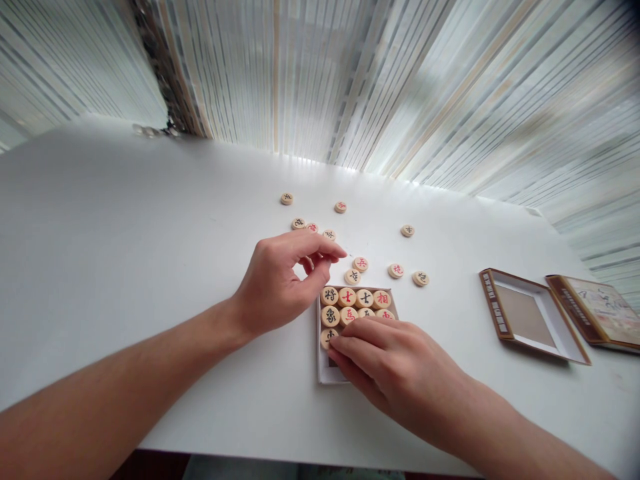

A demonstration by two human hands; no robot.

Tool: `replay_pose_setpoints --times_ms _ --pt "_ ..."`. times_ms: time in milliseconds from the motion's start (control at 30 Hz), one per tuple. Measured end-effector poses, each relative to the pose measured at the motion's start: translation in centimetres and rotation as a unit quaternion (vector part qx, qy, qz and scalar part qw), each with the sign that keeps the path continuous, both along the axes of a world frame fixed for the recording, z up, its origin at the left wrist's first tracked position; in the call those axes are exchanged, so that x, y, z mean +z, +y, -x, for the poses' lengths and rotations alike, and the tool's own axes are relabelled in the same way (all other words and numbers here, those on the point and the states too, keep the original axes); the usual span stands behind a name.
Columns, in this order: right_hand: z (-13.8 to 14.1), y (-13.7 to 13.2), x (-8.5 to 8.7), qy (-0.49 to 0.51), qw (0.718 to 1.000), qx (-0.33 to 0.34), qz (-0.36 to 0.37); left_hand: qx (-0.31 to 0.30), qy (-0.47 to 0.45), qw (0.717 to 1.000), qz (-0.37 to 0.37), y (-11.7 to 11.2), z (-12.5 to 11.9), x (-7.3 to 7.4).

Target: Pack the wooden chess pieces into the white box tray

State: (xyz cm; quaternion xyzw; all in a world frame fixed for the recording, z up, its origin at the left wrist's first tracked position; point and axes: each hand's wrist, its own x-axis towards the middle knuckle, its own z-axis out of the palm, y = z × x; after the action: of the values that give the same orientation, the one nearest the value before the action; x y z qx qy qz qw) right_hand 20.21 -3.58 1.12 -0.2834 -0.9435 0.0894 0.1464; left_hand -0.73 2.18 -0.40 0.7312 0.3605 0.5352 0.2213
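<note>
My right hand (pixel 387 357) reaches over a shallow box (pixel 324 373), its fingertips closed at the edge of a black-lettered Chinese chess piece (pixel 327 337) in the third row. Rows of round wooden pieces, among them a red-lettered piece (pixel 347 297), lie face up in the box; my right hand covers part of them. Above the box's upper left corner, my left hand (pixel 287 280) hovers with its fingers loosely curled and its index finger stretched out. I see nothing held in it. Just beyond the box, a red piece (pixel 361 264) touches a black piece (pixel 353 277).
Several loose pieces lie farther back on the white table (pixel 125 267), including a black one (pixel 407 231) and a red one (pixel 341 207). At the right are an open box lid (pixel 570 333) and a printed box or booklet (pixel 607 307). A striped curtain (pixel 310 73) hangs along the back edge.
</note>
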Motion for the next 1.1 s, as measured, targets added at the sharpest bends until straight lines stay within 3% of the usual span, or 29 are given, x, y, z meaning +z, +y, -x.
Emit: replay_pose_setpoints --times_ms 500,633,733,900,1033,1100 --pt "0.2 0.0 0.2 0.014 1.000 -0.007 -0.011 0.003 0.007 1.000 0.007 0.0 0.1 0.0" --pt "0.0 0.5 1.0 0.078 0.997 -0.017 -0.021 0.010 0.004 1.000 0.017 0.1 0.3 0.0" --pt "-0.9 2.1 1.6 0.150 0.986 -0.060 -0.042 0.022 0.005 0.999 0.022 0.4 0.5 0.0" --pt "-3.3 6.3 0.7 0.258 0.933 -0.225 -0.108 0.052 0.016 0.998 0.037 1.1 1.3 0.1" --pt "-5.1 9.1 -0.5 0.398 0.850 -0.343 -0.005 0.103 0.023 0.993 0.061 1.8 2.1 0.3" --pt "-5.6 10.1 -1.0 0.422 0.833 -0.359 0.017 0.121 0.026 0.989 0.078 2.2 2.4 0.3"
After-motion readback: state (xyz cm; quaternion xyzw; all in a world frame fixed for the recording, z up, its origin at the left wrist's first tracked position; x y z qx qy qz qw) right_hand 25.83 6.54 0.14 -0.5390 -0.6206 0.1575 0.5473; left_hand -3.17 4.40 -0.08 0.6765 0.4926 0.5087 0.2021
